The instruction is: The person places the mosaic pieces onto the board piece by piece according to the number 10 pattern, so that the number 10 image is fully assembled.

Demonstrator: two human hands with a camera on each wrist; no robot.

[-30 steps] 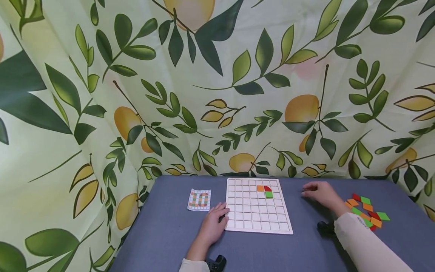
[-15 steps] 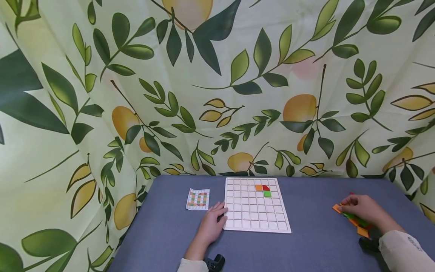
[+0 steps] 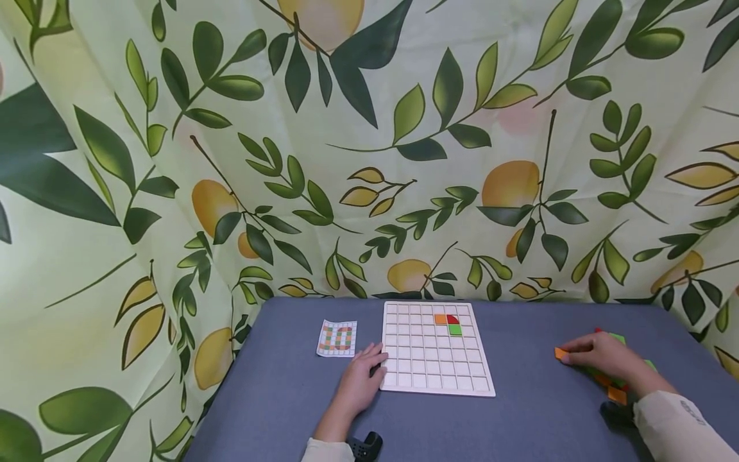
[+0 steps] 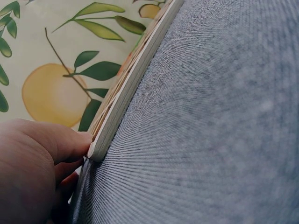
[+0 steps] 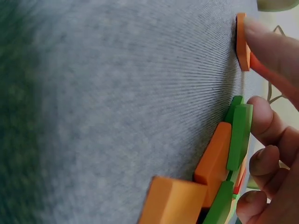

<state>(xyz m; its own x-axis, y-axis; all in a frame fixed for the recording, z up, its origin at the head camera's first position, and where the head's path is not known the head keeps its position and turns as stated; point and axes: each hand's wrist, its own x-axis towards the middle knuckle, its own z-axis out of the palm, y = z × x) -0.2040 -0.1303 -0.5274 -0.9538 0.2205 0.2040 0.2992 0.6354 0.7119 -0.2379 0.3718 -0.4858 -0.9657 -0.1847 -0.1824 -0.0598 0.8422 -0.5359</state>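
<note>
At the middle of the table lies a white grid board [image 3: 435, 359] with an orange, a red and a green tile [image 3: 455, 330] in its upper cells. My left hand [image 3: 362, 378] rests at the board's left edge, its thumb [image 4: 70, 144] against the corner in the left wrist view. Over on the right, my right hand [image 3: 606, 359] holds an orange square tile [image 5: 242, 42] between thumb and index finger. The other fingers of that hand curl beside a pile of loose tiles [image 5: 215, 158], which the hand partly hides in the head view.
A small card with a coloured grid pattern [image 3: 337, 339] lies left of the board. The blue-grey tabletop [image 3: 519, 410] runs back to a leaf-and-fruit printed cloth [image 3: 369, 192]. Each wrist wears a black device [image 3: 367, 446].
My right hand has moved from beside the board to the tile pile, and an orange tile has come away from it leftward. The left hand stays at the board.
</note>
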